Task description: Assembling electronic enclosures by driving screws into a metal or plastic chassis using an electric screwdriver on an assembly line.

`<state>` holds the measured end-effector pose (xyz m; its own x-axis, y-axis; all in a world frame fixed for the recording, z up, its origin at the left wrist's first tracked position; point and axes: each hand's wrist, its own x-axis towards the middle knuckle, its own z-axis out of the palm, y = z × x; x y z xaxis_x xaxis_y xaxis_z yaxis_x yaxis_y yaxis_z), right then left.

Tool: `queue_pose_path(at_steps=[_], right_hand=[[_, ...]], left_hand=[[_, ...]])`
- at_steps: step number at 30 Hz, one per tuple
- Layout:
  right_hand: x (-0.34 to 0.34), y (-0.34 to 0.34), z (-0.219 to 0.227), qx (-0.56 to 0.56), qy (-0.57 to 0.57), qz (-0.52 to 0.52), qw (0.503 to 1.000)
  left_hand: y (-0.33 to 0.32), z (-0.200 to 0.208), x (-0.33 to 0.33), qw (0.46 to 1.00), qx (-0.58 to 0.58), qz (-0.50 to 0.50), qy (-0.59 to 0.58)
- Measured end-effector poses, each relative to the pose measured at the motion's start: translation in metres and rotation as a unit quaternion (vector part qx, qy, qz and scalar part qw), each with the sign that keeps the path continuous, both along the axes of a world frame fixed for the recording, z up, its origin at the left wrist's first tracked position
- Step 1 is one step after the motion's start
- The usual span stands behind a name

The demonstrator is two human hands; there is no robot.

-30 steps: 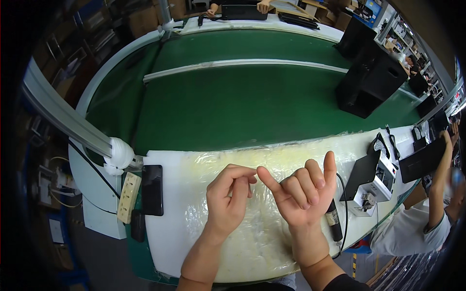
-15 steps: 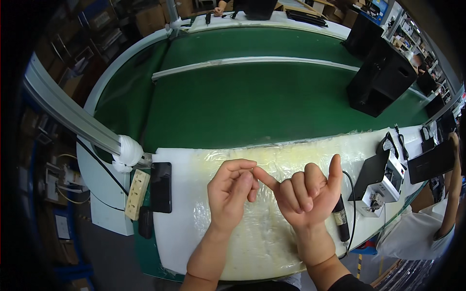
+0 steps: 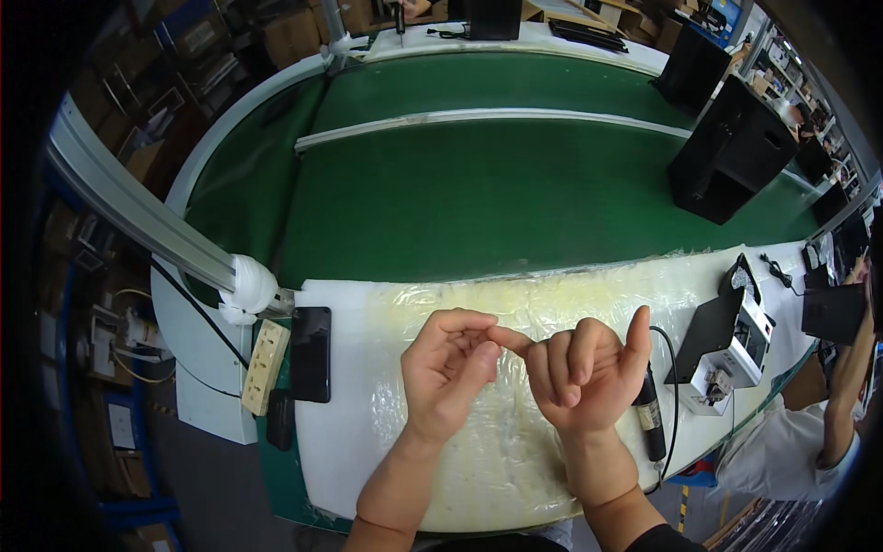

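Observation:
My left hand (image 3: 449, 370) and my right hand (image 3: 581, 375) are held together, palms toward me, over a white padded bench top (image 3: 349, 432) wrapped in clear film. The left thumb and fingers pinch the tip of my right index finger, which points left. The middle and ring fingers of the right hand curl into the palm, and its little finger stands up. I cannot tell whether anything small sits between the left fingertips.
A black phone (image 3: 311, 354) and a beige power strip (image 3: 265, 366) lie at the bench's left end. A black electric screwdriver (image 3: 647, 416) and a small device on a stand (image 3: 727, 339) sit to the right. Beyond runs a green conveyor belt (image 3: 506, 193) with black boxes (image 3: 733, 147). A co-worker's arm (image 3: 846, 386) is at the far right.
My right fingers have curled further into the palm while the left hand keeps pinching the index fingertip. Both hands sit slightly lower over the bench.

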<state>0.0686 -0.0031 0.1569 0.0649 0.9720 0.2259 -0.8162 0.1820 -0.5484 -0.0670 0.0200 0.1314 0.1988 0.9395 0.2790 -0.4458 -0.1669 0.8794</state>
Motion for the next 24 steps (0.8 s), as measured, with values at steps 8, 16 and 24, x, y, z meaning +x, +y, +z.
queue_pose_path(at_steps=[8,16,24], right_hand=[[0.004,-0.002,-0.005,-0.027,-0.014,0.015,0.999],[0.006,0.006,-0.003,-0.048,0.076,0.056,0.994],[0.01,0.009,0.002,-0.122,0.145,0.066,0.98]], left_hand=[[0.0,-0.009,0.008,0.995,0.052,0.052,0.07],[0.0,-0.005,0.004,0.996,-0.023,0.081,0.015],[-0.003,0.001,0.0,0.999,-0.02,0.044,0.012]])
